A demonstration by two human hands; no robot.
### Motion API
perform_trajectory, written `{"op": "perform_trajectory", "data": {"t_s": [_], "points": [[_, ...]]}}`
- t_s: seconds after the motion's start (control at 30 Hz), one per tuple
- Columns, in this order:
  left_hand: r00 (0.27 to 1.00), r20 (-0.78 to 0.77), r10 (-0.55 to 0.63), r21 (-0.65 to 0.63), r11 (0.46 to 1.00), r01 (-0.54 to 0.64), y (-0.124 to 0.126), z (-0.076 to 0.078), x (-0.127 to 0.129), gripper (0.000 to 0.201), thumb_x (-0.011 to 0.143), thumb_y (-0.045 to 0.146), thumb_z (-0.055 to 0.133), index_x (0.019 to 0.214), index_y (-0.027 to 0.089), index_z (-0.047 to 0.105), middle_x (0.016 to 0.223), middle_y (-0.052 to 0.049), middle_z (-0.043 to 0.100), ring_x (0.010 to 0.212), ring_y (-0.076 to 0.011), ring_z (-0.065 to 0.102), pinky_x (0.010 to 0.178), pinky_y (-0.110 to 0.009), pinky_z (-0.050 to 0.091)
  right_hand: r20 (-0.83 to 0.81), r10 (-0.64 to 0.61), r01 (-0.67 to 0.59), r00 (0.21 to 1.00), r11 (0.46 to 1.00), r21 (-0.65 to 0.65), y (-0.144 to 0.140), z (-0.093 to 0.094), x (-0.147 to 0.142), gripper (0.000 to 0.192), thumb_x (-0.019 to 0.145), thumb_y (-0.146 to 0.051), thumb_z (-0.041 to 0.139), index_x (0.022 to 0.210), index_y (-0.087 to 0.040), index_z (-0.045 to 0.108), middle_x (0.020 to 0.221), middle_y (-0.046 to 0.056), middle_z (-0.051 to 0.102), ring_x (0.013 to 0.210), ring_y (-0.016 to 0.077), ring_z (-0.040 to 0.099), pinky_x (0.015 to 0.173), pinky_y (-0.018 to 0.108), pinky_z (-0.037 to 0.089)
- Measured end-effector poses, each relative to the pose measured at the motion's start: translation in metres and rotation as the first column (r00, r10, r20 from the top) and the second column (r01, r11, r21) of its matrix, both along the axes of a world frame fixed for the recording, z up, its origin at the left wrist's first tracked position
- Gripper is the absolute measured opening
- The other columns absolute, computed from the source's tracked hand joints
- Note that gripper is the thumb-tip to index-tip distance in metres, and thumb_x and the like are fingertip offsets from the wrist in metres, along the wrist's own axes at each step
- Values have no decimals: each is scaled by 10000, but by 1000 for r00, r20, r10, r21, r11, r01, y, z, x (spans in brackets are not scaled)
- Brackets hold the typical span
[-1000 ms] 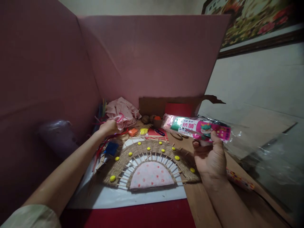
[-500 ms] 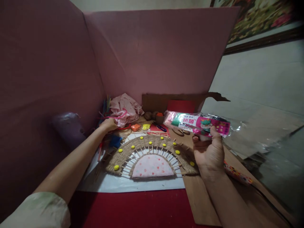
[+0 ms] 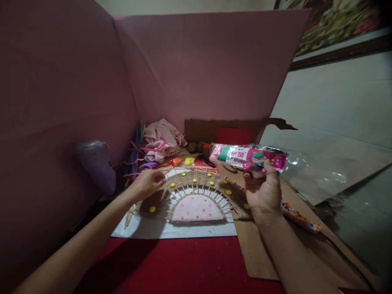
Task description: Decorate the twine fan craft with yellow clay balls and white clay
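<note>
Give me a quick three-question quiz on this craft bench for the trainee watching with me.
1. True or false: the right hand holds the clay packet up off the table.
2. What does the left hand rest on?
A. the pink crumpled cloth
B. the left edge of the woven half-circle
C. the brown cardboard sheet
3. What colour are the small dots stuck around the woven arc?

Key
1. True: the fingers are closed around the clay packet, above the table.
2. B.
3. Yellow.
</note>
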State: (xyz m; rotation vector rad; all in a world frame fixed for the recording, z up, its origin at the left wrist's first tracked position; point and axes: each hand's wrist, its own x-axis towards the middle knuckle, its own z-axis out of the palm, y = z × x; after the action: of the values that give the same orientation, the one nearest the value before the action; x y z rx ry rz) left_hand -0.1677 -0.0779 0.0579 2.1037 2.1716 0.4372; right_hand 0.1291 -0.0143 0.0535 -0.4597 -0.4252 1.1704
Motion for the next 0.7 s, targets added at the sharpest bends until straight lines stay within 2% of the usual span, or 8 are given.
{"op": "perform_trajectory", "data": {"t_s": [0.1,0.2,0.27,0.47,0.6,0.7], "points": [[993,19,-118,68,991,117,-20,-13,9,192,744,171,535,873,167,678,885,-56,672,844,-178,574,740,-273,423,7,3,-3,1000,1000,5,-1,0,-1,279,635,-298,739,873,-202,629,733,-69,664,525,79,596,382,165,475],[948,-94,-304,76,947,311,-29,-21,20,256,756,83,487,859,197,690,863,-48,654,887,-193,525,765,-298,405,19,1,-1,1000,1000,19,-1,-2,-1,278,638,-303,736,874,-200,628,747,-67,667,538,77,600,390,160,476],[912,-177,-370,41,923,383,-29,-23,27,299,753,57,476,875,213,699,855,-54,638,876,-205,502,742,-311,396,26,3,-3,1000,999,34,-1,-3,-2,273,647,-314,734,869,-199,626,753,-66,667,543,76,600,397,160,479],[866,-295,-405,-58,912,407,-15,-20,36,268,738,77,523,889,212,700,873,-74,605,878,-224,479,729,-326,383,41,25,-27,999,998,53,2,-5,-2,268,663,-314,726,878,-194,618,737,-61,663,526,76,599,390,157,486],[798,-369,-476,-122,876,466,-5,-19,36,192,762,114,529,816,203,691,837,-77,608,863,-224,475,762,-345,362,36,16,-18,999,999,41,3,-6,-3,284,659,-329,734,876,-189,617,728,-64,655,513,73,596,390,159,493],[745,-415,-523,-196,851,488,0,-13,38,195,733,125,552,841,208,691,828,-89,609,853,-232,462,755,-350,351,35,10,-12,999,998,54,3,-6,-3,309,661,-352,737,897,-192,619,722,-68,649,511,71,596,391,160,494]]}}
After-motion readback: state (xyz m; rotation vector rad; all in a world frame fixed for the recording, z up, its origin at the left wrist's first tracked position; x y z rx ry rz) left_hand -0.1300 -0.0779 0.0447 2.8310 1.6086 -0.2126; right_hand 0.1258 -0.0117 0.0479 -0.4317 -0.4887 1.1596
